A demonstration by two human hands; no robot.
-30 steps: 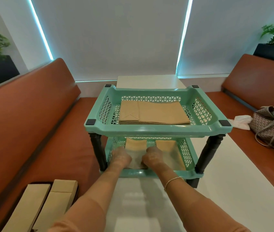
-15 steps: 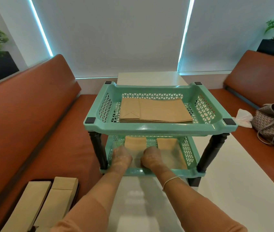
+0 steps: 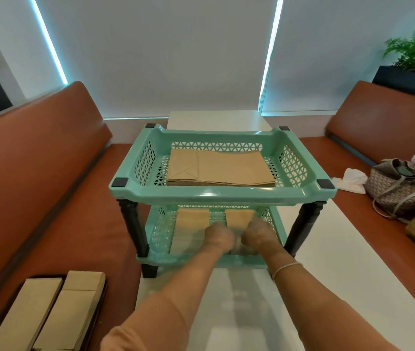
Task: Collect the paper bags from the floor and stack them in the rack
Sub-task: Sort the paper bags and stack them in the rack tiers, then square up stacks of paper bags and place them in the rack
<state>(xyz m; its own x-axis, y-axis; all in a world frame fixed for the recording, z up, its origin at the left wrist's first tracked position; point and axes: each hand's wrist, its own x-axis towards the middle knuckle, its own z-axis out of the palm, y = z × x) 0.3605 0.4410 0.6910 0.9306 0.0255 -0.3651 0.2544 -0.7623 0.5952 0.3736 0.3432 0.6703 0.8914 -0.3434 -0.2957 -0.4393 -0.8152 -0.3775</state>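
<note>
Head view. Two-tier mint-green plastic rack (image 3: 216, 192) with black legs stands on the white counter (image 3: 340, 287), between two brown upholstered benches.

Upper tier: a flat stack of brown paper bags (image 3: 220, 168), lying centred on the perforated floor of the tray.

Lower tier: two piles of narrower paper bags side by side, the left pile (image 3: 192, 225) and the right pile (image 3: 239, 219). Both hands reach into this tier over its front rim. Left hand (image 3: 219, 239) and right hand (image 3: 258, 235) are close together, knuckles up, at the near end of the right pile. Fingers are hidden behind the backs of the hands and blurred; cannot tell how far they are curled or whether they grip the bags. A thin bracelet (image 3: 286, 267) sits on the right wrist.

Left bench: two more stacks of long paper bags (image 3: 46, 315) on a dark tray at the lower left. Right bench: a patterned handbag (image 3: 401, 188) and crumpled white tissue (image 3: 352, 179).
</note>
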